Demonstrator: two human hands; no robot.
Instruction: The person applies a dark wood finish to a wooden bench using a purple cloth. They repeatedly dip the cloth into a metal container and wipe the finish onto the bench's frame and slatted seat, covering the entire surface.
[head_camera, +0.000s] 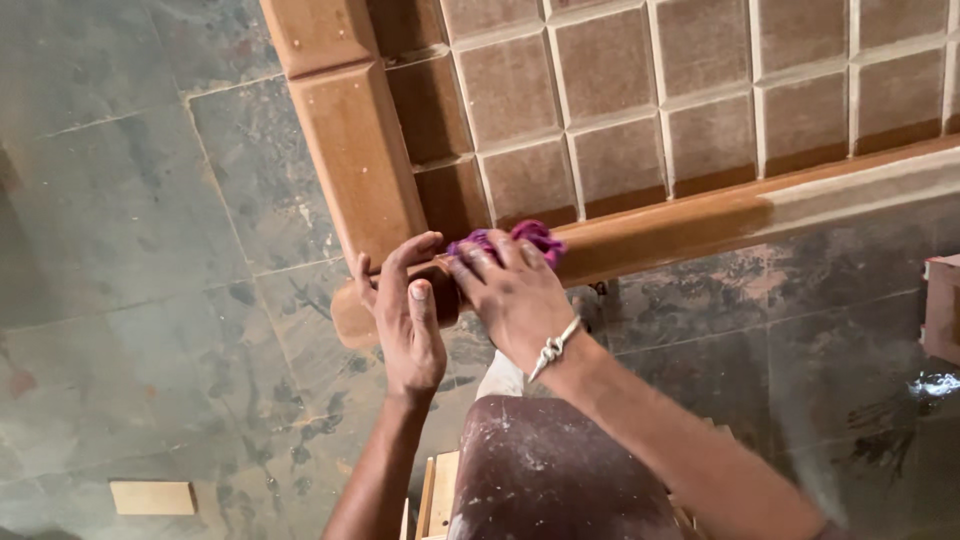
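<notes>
Right hand (515, 290) presses purple cloth (520, 238) on wooden frame (660, 232); left hand (405, 310) grips it (stone floor (120, 220) below).

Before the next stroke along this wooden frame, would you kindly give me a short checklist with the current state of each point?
1. Right hand pressing the purple cloth on the wooden rail: ok.
2. Left hand steadying the rail's end: ok.
3. Cloth folded evenly under the palm: cannot tell.
4. Rail fully darkened: not ok, pale stretch at right.
5. Wristband off the wood: ok.
</notes>
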